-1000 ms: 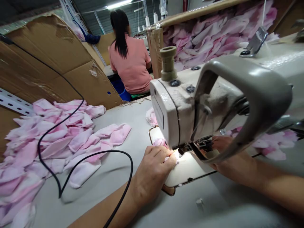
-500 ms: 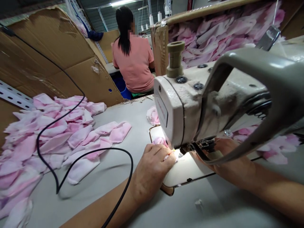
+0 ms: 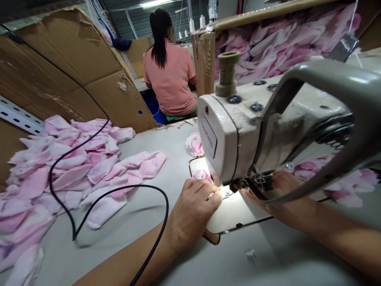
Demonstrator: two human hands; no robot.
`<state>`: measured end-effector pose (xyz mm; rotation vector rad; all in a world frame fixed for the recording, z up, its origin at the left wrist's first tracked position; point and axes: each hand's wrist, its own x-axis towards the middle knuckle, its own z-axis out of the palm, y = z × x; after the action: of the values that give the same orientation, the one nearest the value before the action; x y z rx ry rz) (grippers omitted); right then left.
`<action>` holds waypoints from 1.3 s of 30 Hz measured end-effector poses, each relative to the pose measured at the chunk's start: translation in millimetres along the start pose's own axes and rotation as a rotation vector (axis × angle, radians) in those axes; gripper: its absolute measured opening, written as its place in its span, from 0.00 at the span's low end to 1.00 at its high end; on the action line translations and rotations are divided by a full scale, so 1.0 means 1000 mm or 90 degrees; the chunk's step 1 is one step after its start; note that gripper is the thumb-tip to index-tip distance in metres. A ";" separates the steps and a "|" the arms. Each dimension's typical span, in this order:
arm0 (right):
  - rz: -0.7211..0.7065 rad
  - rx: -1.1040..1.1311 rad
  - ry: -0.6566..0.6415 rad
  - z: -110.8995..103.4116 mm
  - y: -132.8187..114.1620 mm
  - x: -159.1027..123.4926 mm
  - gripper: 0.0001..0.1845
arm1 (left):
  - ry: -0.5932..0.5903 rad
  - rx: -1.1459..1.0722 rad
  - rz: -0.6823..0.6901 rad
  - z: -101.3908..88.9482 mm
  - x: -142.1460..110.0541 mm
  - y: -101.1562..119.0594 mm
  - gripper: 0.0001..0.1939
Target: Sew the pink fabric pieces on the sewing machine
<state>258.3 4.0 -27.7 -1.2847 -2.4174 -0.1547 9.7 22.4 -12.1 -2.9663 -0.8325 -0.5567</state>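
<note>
My left hand [image 3: 192, 210] lies on the sewing machine's bed [image 3: 235, 216], fingers curled and pressed on a small pink fabric piece [image 3: 202, 175] right at the needle. My right hand [image 3: 281, 194] is behind the presser foot [image 3: 253, 183], mostly hidden by the machine's grey guard arm, so its fingers do not show. The cream sewing machine head [image 3: 226, 135] stands directly over both hands. A lamp lights the needle plate.
A heap of pink and white fabric pieces [image 3: 59, 167] covers the table's left side, with a black cable [image 3: 98, 198] looping over it. More pink pieces [image 3: 342, 182] lie at the right and fill a cardboard bin [image 3: 268, 39] behind. A person in a pink shirt [image 3: 171, 75] sits beyond, back turned.
The view has shifted slightly; my left hand has crept a little toward the needle with the pink piece. Right hand stays behind the presser foot.
</note>
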 end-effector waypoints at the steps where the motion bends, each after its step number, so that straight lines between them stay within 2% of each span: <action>1: -0.011 -0.003 0.021 0.001 0.000 0.000 0.18 | 0.018 0.005 0.006 0.001 0.000 0.000 0.11; 4: -0.046 -0.031 0.096 0.000 -0.002 0.000 0.22 | 0.050 0.009 0.027 0.001 0.000 0.003 0.19; 9: -0.047 -0.042 0.111 0.002 -0.004 0.000 0.18 | 0.035 0.050 0.015 0.006 -0.002 0.006 0.09; 14: -0.056 -0.054 0.142 0.004 -0.004 -0.003 0.14 | 0.029 0.020 0.005 0.011 -0.006 0.004 0.13; 19: -0.009 -0.045 0.134 -0.003 -0.005 -0.009 0.15 | 0.054 -0.040 -0.039 0.008 -0.007 0.007 0.05; 26: -0.016 0.013 0.112 -0.009 -0.006 -0.015 0.21 | 0.086 -0.051 -0.072 0.003 -0.001 0.010 0.01; 30: -0.022 0.038 0.092 -0.011 -0.008 -0.013 0.20 | 0.099 -0.090 -0.069 0.000 0.003 0.008 0.04; 39: -0.011 0.072 0.117 -0.016 -0.010 -0.010 0.20 | 0.056 -0.076 -0.042 -0.001 0.007 0.007 0.06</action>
<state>260.1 -13.8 -16.2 -1.1470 -2.2489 -0.1319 18.7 19.7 -8.1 -3.0033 -0.9229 -0.7594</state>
